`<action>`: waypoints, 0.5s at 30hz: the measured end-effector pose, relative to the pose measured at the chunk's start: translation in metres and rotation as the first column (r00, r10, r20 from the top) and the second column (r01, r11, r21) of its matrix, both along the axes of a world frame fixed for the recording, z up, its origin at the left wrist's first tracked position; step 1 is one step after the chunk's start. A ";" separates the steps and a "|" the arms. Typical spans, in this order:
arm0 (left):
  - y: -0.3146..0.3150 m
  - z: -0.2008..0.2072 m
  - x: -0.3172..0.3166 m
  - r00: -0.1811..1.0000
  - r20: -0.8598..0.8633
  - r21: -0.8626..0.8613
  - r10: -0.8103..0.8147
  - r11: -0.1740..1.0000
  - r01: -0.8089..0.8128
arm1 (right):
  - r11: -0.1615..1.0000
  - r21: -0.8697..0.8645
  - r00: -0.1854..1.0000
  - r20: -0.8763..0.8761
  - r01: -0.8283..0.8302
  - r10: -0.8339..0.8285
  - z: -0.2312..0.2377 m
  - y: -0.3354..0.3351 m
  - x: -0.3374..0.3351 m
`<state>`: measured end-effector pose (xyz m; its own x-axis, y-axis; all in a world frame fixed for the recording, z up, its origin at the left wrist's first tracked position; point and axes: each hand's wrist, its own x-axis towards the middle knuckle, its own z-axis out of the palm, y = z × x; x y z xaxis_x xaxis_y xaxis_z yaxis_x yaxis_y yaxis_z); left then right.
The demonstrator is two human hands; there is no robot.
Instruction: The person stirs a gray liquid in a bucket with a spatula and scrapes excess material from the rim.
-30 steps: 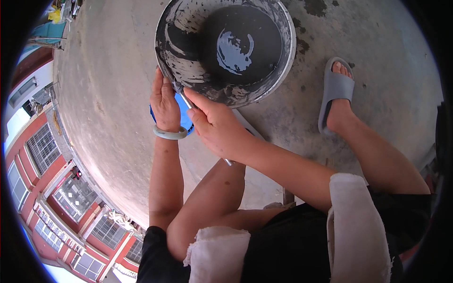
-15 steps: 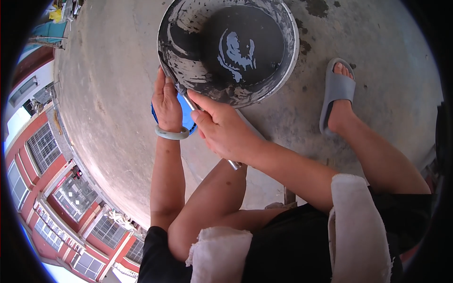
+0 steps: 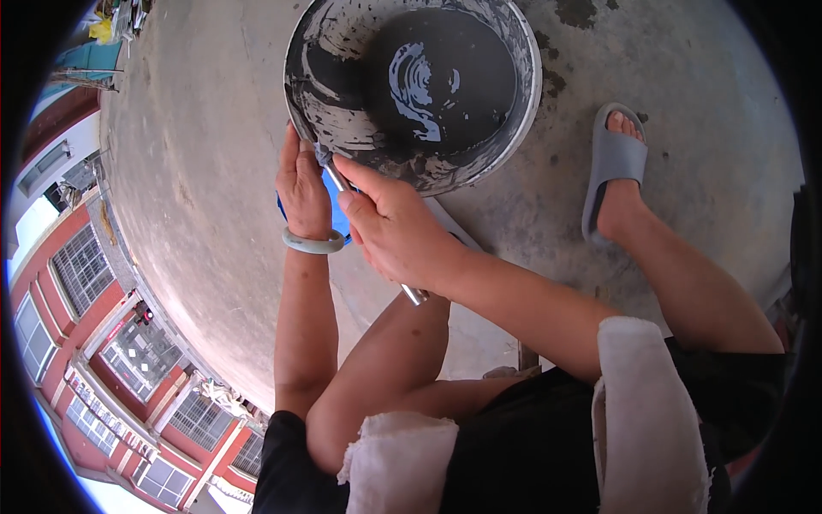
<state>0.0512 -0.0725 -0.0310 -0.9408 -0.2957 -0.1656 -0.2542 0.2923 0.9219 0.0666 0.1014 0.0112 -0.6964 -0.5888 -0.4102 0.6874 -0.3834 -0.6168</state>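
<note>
A round bucket [image 3: 336, 113] smeared with grey stands ahead of me, its mouth facing me and dark grey liquid [image 3: 479, 81] inside. My left hand [image 3: 304, 188], a pale bangle on its wrist, is closed at the bucket's near-left rim; its fingertips are partly hidden. My right hand [image 3: 394, 227] grips the shiny metal handle [image 3: 414, 294] of a tool whose neck is caked with grey. The tool's front end meets the rim beside my left hand, and its working end cannot be made out. Something blue [image 3: 341, 218] shows below the bucket, between my hands.
Concrete floor [image 3: 197, 171] surrounds the bucket, with dark wet spots [image 3: 575, 13] at its far right. My foot in a grey slide sandal [image 3: 616, 158] rests to the right. My bent knee [image 3: 419, 330] is below my right hand. A red building [image 3: 103, 300] stands at left.
My right hand and the tool have shifted slightly to the left and up. The dark blade edge seen at the rim before no longer shows clearly. Reflections on the liquid have changed shape.
</note>
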 end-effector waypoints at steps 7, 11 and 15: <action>-0.007 -0.005 0.004 0.999 -0.036 -0.061 0.009 0.998 -0.011 | 0.999 0.043 1.000 -0.004 -0.028 0.029 -0.007 -0.004 0.005; -0.003 0.003 0.003 1.000 0.022 -0.019 0.014 1.000 -0.014 | 1.000 0.030 0.999 -0.031 0.006 -0.005 -0.003 -0.009 -0.004; -0.004 -0.004 0.000 1.000 -0.002 0.026 -0.023 0.999 0.023 | 0.999 -0.030 0.999 0.024 0.034 -0.034 -0.012 -0.004 -0.002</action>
